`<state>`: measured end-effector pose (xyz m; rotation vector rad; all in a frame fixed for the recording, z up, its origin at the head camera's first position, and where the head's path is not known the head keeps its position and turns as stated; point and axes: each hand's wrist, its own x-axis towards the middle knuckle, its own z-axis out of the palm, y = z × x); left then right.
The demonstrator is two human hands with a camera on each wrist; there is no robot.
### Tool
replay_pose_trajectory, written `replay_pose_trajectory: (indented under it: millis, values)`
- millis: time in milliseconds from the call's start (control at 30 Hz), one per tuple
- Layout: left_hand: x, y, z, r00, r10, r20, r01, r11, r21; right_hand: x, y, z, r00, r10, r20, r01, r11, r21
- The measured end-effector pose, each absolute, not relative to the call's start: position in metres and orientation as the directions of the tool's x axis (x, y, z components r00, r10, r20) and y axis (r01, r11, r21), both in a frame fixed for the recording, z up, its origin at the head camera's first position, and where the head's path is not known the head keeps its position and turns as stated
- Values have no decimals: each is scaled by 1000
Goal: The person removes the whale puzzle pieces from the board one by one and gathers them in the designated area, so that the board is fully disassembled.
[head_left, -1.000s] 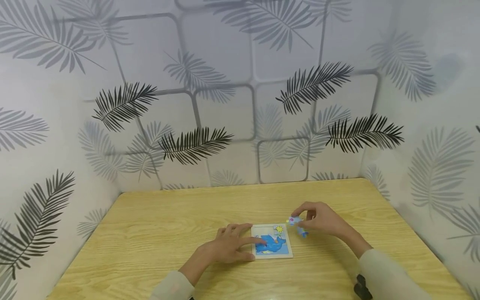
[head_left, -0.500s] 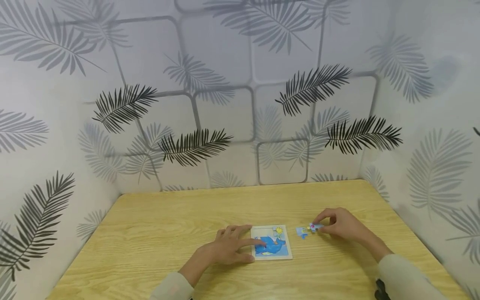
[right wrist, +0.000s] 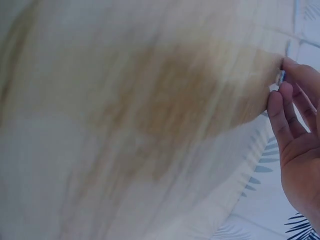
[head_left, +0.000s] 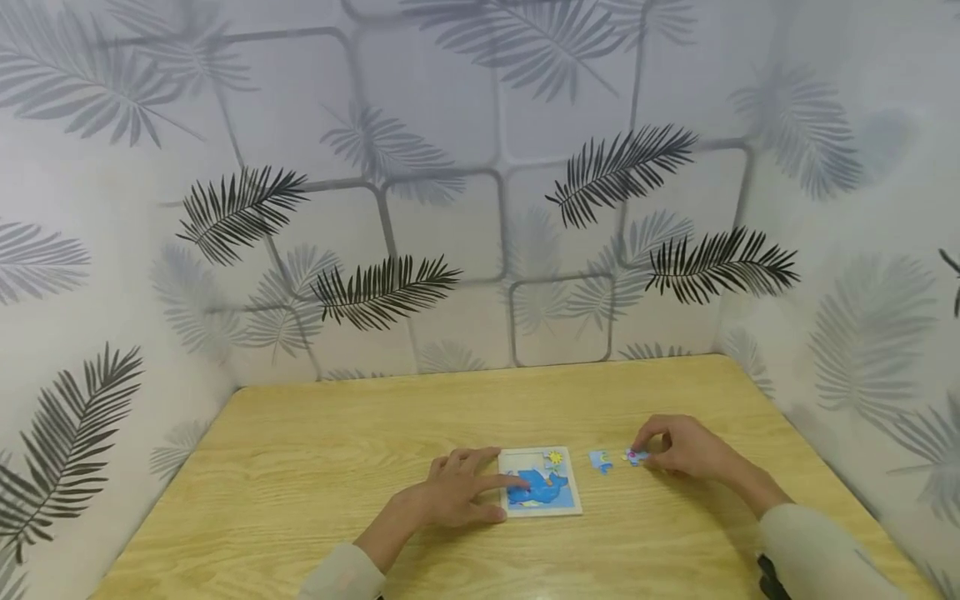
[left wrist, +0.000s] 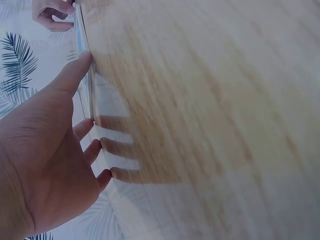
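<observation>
A small square jigsaw puzzle point(head_left: 542, 492) with a pale frame lies on the table, showing a blue dolphin and a yellow sun. Its upper-left part is bare of pieces. My left hand point(head_left: 459, 490) spreads along the frame's left edge, its straight index finger resting on the picture. In the left wrist view, thumb and fingertips of the left hand point(left wrist: 55, 135) meet the frame and table. To the right, my right hand point(head_left: 693, 450) pinches a light-blue puzzle piece point(head_left: 634, 457) with a pink mark, low at the table. Another blue puzzle piece point(head_left: 600, 460) lies between it and the frame.
The wood-grain table point(head_left: 360, 433) reaches back to a wall point(head_left: 442, 208) with a leaf pattern, and more patterned wall flanks it on both sides. A dark strap point(head_left: 772, 577) shows under the right sleeve.
My right hand has moved right, away from the frame. Of the blue pieces it held together, one now lies on the table and the other stays at its fingertips. The left hand keeps its place.
</observation>
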<state>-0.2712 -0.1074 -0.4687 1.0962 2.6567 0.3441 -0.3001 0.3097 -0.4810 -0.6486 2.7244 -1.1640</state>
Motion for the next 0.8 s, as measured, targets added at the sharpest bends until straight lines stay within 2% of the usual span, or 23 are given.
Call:
replay_pose_trajectory:
  millis: [200, 400, 633, 800]
  values:
    - [-273, -110, -472, -693, 709, -131, 645, 690, 328, -301, 304, -478, -902, -424, 77, -355, 628, -693]
    - [-276, -112, -479, -686, 718, -114, 653, 677, 339, -302, 295, -475, -906, -397, 145, -391, 657, -645]
    - [-273, -110, -469, -682, 719, -134, 649, 680, 341, -306, 263, -466, -872, -483, 83, -355, 505, -787]
    - [-279, -110, -482, -686, 717, -125, 645, 678, 352, -308, 242, -467, -838, -543, 45, -353, 478, -804]
